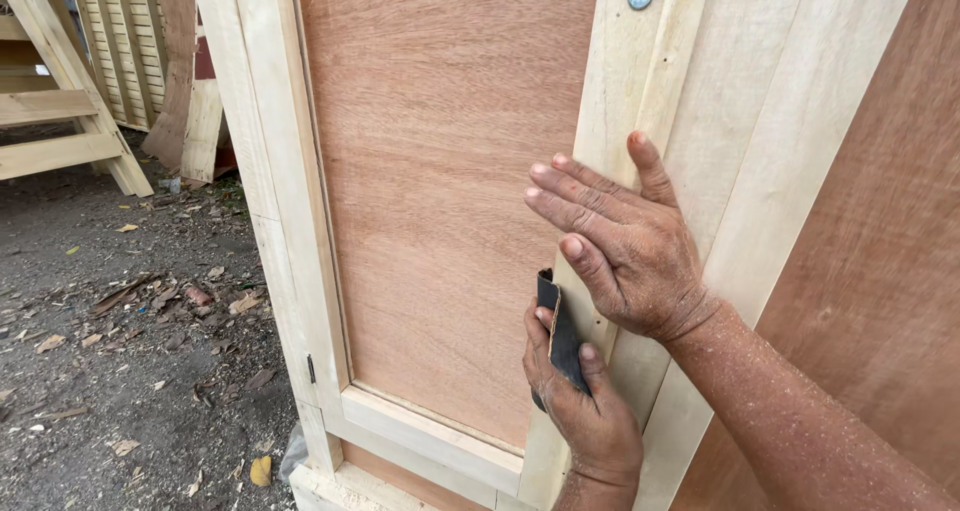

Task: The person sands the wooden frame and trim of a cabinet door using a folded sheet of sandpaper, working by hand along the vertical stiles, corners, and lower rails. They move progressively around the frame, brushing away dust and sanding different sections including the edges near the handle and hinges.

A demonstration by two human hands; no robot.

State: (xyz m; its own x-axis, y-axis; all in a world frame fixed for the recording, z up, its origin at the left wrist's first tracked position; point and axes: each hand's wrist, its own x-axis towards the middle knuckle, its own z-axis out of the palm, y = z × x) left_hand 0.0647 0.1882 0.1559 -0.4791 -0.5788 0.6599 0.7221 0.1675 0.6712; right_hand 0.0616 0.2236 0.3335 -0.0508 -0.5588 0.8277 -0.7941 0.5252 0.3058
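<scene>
bare forearms dusted with pale sawdust, no sleeves.

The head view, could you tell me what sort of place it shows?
Probably an outdoor carpentry yard: an unfinished wooden door, stacked timber frames, and bare ground littered with leaves.

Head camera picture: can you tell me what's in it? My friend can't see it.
A lower hand presses folded dark sandpaper against a pale wooden door frame, while an upper hand rests flat on the frame above it. Beside them is a reddish plywood panel.
</scene>
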